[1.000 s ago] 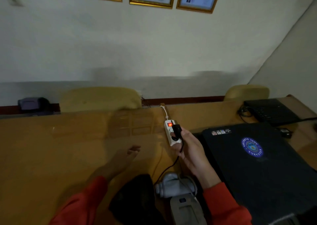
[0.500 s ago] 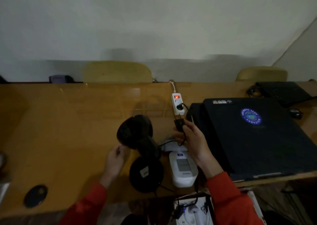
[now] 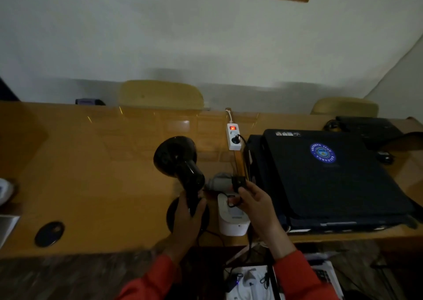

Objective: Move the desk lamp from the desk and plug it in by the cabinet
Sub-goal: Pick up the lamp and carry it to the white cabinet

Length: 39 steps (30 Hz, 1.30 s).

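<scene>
A black desk lamp stands on the wooden desk, its round shade tilted up and left, its round base near the front edge. My left hand is wrapped around the lamp's neck just above the base. My right hand holds the lamp's black plug out of the socket, with the cord looping under my fingers. A white power strip with a lit red switch lies farther back, and another black plug sits in it.
A white device and a grey bundle lie between my hands. A closed black laptop fills the right side. A dark round disc sits at front left. Two yellow chair backs stand behind the desk.
My right hand pulled the lamp's plug out of the power strip and drew it back toward me. My left hand moved from open on the desk to gripping the lamp's neck.
</scene>
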Each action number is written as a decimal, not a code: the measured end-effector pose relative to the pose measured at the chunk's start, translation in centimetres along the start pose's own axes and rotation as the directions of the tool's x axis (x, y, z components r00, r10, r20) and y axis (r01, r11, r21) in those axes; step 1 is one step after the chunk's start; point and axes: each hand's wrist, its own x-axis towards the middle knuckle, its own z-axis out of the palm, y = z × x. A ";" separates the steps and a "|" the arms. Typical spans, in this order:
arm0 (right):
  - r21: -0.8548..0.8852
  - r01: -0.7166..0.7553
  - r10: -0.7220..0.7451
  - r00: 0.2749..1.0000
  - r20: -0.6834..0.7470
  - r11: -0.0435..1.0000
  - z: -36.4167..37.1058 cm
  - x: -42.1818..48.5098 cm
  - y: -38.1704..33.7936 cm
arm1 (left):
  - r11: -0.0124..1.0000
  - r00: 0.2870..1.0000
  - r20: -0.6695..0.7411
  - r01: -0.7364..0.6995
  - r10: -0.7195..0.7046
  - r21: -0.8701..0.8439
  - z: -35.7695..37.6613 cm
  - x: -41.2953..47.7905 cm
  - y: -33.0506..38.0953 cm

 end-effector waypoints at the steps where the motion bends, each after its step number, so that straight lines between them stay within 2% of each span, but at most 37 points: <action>1: -0.002 0.007 -0.007 1.000 0.004 1.000 -0.2 -0.1 0.0 | 1.000 1.000 -0.003 0.008 -0.008 -0.023 0.2 0.2 0.4; 4: -0.005 0.025 -0.025 0.999 0.032 1.000 -0.4 -0.3 -0.2 | 0.999 1.000 -0.014 0.018 -0.019 -0.036 0.4 0.7 1.1; 7: 0.020 0.037 -0.038 0.998 0.042 0.999 0.0 -0.4 -0.8 | 0.997 0.998 -0.012 -0.067 0.067 -0.027 0.0 0.9 1.5; 13: 0.093 0.065 -0.075 0.992 0.106 0.993 1.5 0.1 -2.5 | 0.990 0.990 -0.060 -0.134 0.132 -0.043 -3.0 0.4 1.6; 18: 0.074 0.060 -0.074 0.976 0.207 0.995 4.3 -0.6 -3.5 | 0.994 0.984 -0.156 -0.096 0.086 -0.058 -7.1 -2.0 2.1; 22: 0.055 0.079 -0.092 0.946 0.310 0.995 7.7 -2.0 -4.4 | 0.991 0.940 -0.324 -0.127 0.105 -0.047 -11.4 -4.1 2.8; 29: 0.010 0.051 -0.049 0.864 0.502 0.999 14.6 -5.1 -5.0 | 0.959 0.858 -0.436 -0.281 0.272 0.044 -20.6 -9.4 4.8; 33: -0.027 0.012 0.006 0.810 0.586 1.000 20.5 -7.8 -4.6 | 0.946 0.787 -0.525 -0.288 0.324 0.151 -26.1 -13.9 4.5; 37: -0.028 -0.015 0.030 0.750 0.661 0.999 26.7 -11.6 -3.4 | 0.954 0.731 -0.616 -0.268 0.294 0.137 -31.4 -19.0 4.0; 39: -0.035 -0.033 0.048 0.707 0.705 0.999 29.6 -13.7 -2.7 | 0.946 0.693 -0.645 -0.267 0.322 0.185 -34.1 -21.5 4.0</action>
